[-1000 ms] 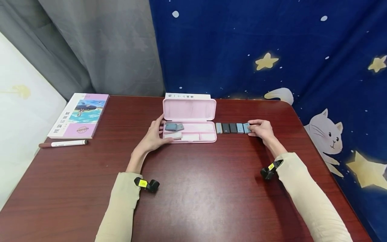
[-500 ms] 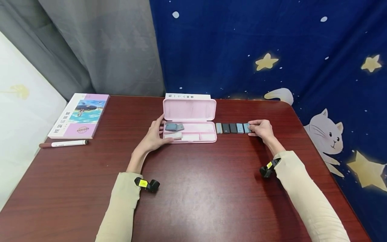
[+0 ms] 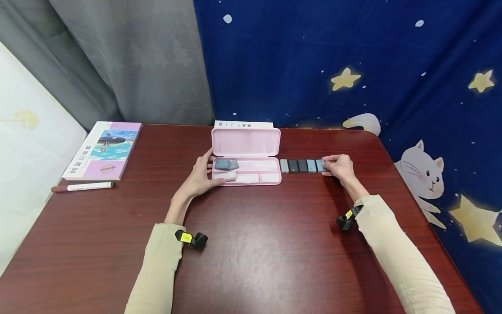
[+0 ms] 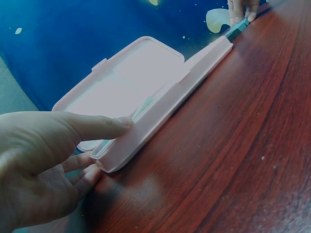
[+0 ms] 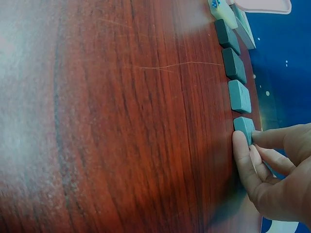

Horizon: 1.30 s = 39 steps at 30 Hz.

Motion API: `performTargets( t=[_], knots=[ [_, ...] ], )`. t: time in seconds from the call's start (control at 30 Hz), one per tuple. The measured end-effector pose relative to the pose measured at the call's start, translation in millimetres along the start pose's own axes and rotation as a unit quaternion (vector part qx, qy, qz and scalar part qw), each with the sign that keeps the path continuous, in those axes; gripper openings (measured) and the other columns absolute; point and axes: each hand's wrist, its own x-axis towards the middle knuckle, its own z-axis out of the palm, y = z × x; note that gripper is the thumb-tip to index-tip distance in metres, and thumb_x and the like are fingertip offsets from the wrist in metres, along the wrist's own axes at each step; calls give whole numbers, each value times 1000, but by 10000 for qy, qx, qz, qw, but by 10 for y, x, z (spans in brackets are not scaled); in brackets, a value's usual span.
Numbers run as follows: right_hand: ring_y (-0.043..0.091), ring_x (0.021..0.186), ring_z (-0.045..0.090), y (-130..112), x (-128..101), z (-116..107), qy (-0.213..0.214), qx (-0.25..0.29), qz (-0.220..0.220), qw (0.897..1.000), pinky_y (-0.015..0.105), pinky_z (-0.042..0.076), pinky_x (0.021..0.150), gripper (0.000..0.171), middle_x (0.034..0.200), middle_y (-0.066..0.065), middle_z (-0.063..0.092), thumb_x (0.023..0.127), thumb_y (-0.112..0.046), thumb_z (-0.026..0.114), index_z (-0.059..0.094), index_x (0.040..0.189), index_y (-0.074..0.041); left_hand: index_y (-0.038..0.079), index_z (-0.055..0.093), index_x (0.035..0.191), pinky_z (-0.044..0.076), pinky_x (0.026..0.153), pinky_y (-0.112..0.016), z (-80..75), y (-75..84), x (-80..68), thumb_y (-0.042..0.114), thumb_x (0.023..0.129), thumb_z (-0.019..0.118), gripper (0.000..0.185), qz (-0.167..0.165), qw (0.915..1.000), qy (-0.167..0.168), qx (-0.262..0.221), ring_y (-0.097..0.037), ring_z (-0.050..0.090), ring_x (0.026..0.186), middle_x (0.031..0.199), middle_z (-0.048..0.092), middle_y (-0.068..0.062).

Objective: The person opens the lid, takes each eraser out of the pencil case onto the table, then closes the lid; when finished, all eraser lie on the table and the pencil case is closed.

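My left hand grips the left end of an open pink pencil case. In the left wrist view its thumb presses the front wall while the fingers reach round the end. Inside the case lie blue-grey erasers on the left and a white block near the front. Off the case's right end runs a row of small eraser-like blocks, including a dark eraser and a light blue eraser. At the far end of that row, my right hand pinches the last light blue eraser between thumb and fingers.
Behind the case's raised lid stands a white box or book with printed characters. A pink and white book lies at the back left, with a brown-capped marker before it. Curtains hang along the table's back edge.
The last light blue eraser, slightly askew a second ago, now lines up with the row. My right forearm has shifted slightly; the left hand holds its place on the case.
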Motion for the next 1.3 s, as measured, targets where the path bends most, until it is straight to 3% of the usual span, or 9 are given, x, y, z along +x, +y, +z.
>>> performTargets(
  t=[0.77,0.93,1.1,1.3],
  knots=[
    [9,63,68,36,19,-3,25,-81,-117,9999,28,57,65,26,114,29,61,94,-1,58,62,118,10,3,13,154,39,104,-45,9,-3,-6,3,75,81,105,-31,10000,13,-31,-37,39,122,136,32,-23],
    [7,62,65,50,25,-19,10,-113,-306,9995,28,57,62,29,101,25,65,92,0,60,61,118,13,3,13,154,38,104,-44,15,-3,0,5,75,82,104,-3,10000,12,51,-36,39,122,136,33,-23],
    [5,55,61,35,17,-51,207,-763,-708,9944,28,57,55,27,82,20,70,90,-1,63,65,113,12,3,13,154,38,104,-44,14,-16,3,6,75,82,104,51,9999,33,110,-36,38,122,136,34,-23],
    [14,54,64,-83,-36,14,508,-1756,-1274,9748,21,51,49,19,88,22,71,88,-5,66,72,103,5,2,13,153,39,104,-44,9,-19,-1,4,75,82,105,63,10000,41,48,-37,39,121,135,33,-24]
  ],
)
